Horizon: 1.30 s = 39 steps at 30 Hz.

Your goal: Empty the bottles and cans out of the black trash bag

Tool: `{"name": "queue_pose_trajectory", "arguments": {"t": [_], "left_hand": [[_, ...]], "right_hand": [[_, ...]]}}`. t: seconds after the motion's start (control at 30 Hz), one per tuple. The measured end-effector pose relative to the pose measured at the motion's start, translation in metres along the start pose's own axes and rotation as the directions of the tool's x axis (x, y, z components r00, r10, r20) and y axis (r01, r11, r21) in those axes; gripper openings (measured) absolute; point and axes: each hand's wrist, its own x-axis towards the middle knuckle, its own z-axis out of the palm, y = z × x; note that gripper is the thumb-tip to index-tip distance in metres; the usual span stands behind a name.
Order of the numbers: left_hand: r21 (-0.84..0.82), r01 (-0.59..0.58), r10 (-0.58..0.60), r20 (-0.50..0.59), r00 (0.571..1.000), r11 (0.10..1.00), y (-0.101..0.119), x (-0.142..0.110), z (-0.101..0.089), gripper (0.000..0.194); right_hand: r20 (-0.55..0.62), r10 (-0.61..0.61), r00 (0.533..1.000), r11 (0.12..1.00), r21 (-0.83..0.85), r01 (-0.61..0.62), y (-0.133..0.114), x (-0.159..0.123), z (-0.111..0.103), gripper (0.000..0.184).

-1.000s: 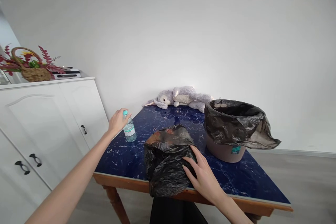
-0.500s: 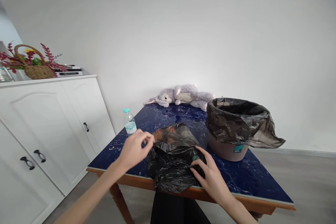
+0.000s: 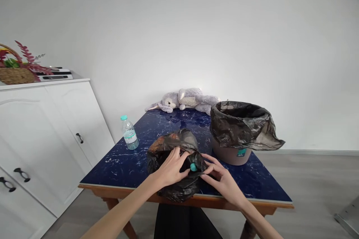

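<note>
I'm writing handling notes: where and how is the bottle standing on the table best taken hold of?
Probably around the label of the bottle, coming level from the right, over the table. The bottle stands upright near the table's left edge, and its body narrows above the label toward the teal cap.

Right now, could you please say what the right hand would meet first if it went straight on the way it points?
The right hand would likely meet the black bag first, at the edge it seems to touch; the teal cap in the opening looks next, though depth is unclear.
</note>
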Motion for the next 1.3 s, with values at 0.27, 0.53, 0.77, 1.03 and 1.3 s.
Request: {"name": "queue_pose_trajectory", "arguments": {"t": [0.27, 0.53, 0.77, 1.03, 1.3], "left_hand": [[0.144, -0.095, 0.100, -0.028, 0.995, 0.985, 0.006, 0.008, 0.006, 0.047], [0.225, -0.007, 0.071, -0.277, 0.958, 0.974, -0.009, 0.004, 0.001, 0.031], [0.365, 0.190, -0.086, -0.283, 0.955, 0.911, -0.033, 0.005, -0.004, 0.037], [0.326, 0.263, -0.186, -0.250, 0.950, 0.908, -0.041, -0.019, 0.011, 0.047], [0.247, 0.327, -0.120, -0.603, 0.789, 0.912, -0.011, -0.033, -0.091, 0.030]], "right_hand": [[0.013, 0.054, 0.998, 0.976, 0.210, -0.055, -0.010, 0.003, -0.006, 0.043], [-0.106, 0.076, 0.991, 0.979, 0.198, -0.054, -0.002, 0.007, -0.007, 0.050], [-0.142, 0.066, 0.988, 0.970, 0.241, -0.030, 0.006, 0.005, -0.008, 0.041], [-0.163, 0.073, 0.984, 0.979, 0.201, -0.039, 0.000, 0.007, -0.007, 0.051], [-0.189, 0.065, 0.980, 0.982, 0.187, -0.029, 0.003, 0.006, -0.007, 0.050]]}}
